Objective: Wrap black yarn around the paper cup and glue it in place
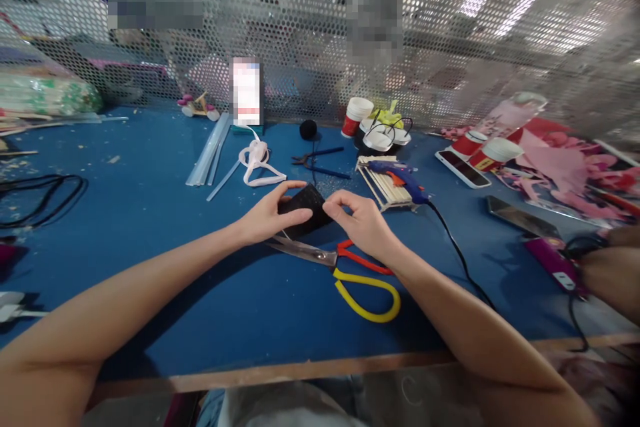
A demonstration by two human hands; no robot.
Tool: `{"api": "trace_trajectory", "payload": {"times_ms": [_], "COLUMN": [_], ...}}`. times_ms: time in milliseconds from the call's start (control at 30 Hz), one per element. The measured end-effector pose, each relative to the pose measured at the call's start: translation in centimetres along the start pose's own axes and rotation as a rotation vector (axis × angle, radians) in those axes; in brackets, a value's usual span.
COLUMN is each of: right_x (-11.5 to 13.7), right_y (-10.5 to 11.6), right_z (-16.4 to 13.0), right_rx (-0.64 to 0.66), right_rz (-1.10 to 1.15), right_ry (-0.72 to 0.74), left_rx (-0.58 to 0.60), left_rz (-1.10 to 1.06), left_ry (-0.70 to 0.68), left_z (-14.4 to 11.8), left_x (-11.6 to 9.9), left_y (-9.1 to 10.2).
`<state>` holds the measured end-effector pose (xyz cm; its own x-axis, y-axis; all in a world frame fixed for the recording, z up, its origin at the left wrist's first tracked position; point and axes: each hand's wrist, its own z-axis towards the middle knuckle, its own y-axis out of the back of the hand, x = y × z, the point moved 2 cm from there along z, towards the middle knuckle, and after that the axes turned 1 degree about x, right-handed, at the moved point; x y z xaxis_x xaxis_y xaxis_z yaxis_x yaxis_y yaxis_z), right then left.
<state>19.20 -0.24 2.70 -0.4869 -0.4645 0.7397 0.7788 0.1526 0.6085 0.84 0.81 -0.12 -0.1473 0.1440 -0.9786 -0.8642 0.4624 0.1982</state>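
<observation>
Black fabric piece [306, 208] pinched between both hands over the blue table [150, 213].

Left hand [267, 215] closed on the near-left edge, thumb on top; right hand [361, 219] nipping the right corner with fingertips. Just beneath and in front, scissors [345, 267] with yellow and red handles lying flat. Beyond the right hand, blue glue gun [400, 178] resting on a wooden stick rack [383, 190]. Pink ribbon [257, 163] farther back.

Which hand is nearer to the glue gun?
The right hand. It is just left of and below the glue gun, apart from it, pinching the black piece. The left hand holds that piece's far side, farther left.
</observation>
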Motion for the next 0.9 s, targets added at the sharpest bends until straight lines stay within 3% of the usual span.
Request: {"api": "trace_trajectory", "payload": {"times_ms": [200, 267, 433, 533, 600, 667, 733, 900], "right_x": [0.5, 0.4, 0.9, 2.2, 2.9, 2.8, 2.1, 0.5], "right_y": [0.2, 0.2, -0.5, -0.2, 0.8, 2.0, 2.7, 1.7], "right_z": [0.0, 0.1, 0.5, 0.6, 0.4, -0.4, -1.9, -6.6], "right_rx": [0.085, 0.044, -0.062, -0.073, -0.139, -0.145, -0.015, 0.332], "right_rz": [-0.041, -0.077, -0.139, -0.135, -0.163, -0.238, -0.34, -0.531], "right_ry": [0.075, 0.066, 0.007, 0.105, 0.146, 0.08, -0.007, 0.044], "left_rx": [0.013, -0.002, -0.157, -0.115, -0.141, -0.201, -0.22, -0.141], "left_rz": [-0.161, -0.036, 0.514, 0.567, 0.493, 0.35, 0.128, -0.321], "left_ry": [-0.002, -0.069, -0.33, -0.366, -0.32, -0.235, -0.141, 0.02], "left_z": [0.2, 0.3, 0.2, 0.3, 0.5, 0.6, 0.6, 0.0], "left_x": [0.4, 0.2, -1.1, -1.5, -1.9, -2.4, -2.7, -2.9], "left_y": [0.6, 0.7, -0.2, -0.5, 0.3, 1.5, 2.5, 3.4]}}
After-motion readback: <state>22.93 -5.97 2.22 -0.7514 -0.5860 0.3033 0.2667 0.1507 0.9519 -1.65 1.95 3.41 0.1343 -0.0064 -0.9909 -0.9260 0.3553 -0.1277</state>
